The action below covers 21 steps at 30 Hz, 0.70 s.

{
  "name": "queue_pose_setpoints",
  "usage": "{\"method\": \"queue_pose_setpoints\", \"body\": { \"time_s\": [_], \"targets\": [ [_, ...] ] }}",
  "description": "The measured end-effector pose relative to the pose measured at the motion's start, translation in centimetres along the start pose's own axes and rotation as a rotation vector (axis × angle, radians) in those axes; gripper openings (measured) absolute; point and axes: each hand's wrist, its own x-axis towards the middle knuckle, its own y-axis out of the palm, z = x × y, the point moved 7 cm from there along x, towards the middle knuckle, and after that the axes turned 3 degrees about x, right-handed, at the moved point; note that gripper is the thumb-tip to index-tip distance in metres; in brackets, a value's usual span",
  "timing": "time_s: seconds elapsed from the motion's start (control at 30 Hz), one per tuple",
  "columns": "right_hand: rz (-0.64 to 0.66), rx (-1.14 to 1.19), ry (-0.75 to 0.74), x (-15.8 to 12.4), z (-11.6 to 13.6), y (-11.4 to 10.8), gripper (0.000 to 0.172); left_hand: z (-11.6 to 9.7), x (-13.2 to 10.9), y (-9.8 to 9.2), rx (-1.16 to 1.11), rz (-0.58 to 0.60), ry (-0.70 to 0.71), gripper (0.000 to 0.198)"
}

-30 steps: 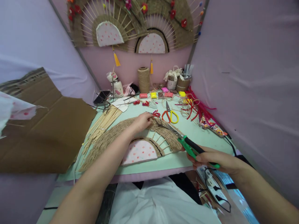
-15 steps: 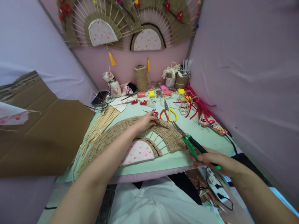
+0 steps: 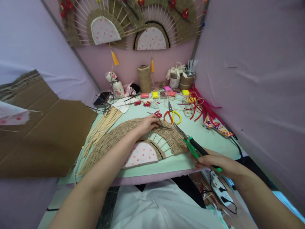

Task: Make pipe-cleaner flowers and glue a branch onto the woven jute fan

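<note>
A fan woven from brown twine [image 3: 124, 128] lies on the table, with a white, red-dotted half-round panel [image 3: 143, 154] at its base and thin sticks showing between. Over the weave, my left hand [image 3: 150, 123] is closed, fingertips pinching a dark, thin, twig-like stem [image 3: 165, 128] that lies across the fan. My right hand [image 3: 212, 161] is wrapped round the green and black handles of a pair of shears [image 3: 190, 143]. Their parted blades point up and left, near the stem's right end; I cannot tell whether they touch it.
Behind the fan lie red-and-yellow-handled scissors [image 3: 172, 114] and small red-handled scissors [image 3: 157, 114]. Bamboo sticks [image 3: 105, 125] are heaped left, beside cardboard [image 3: 45, 136]. A twine spool [image 3: 144, 79], clay packets and pots line the back. Red pipe cleaners [image 3: 202, 103] lie right.
The shears in my right hand have shifted slightly left and up, closer to the stem's end. My left hand stays in place on the stem. The view has tilted a little.
</note>
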Motion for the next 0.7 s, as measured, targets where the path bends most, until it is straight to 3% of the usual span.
{"method": "queue_pose_setpoints", "body": {
  "time_s": [0.23, 0.37, 0.57, 0.7],
  "targets": [
    [-0.005, -0.006, 0.016, 0.1, -0.2, -0.5, 0.030, 0.4, 0.0, 0.5, -0.005, 0.036, 0.028, 0.015],
    [-0.012, -0.015, 0.001, 0.2, 0.1, -1.3, 0.043, 0.4, -0.2, 0.3, 0.001, 0.034, 0.017, 0.014],
    [-0.052, -0.303, -0.072, 0.4, 3.7, -2.1, 0.037, 0.3, -0.8, -0.5, -0.010, -0.053, -0.035, 0.015],
    [-0.133, -0.562, -0.042, 1.1, 6.2, -2.8, 0.044, 0.3, -1.6, -1.1, 0.041, -0.107, -0.086, 0.015]
  ]
}}
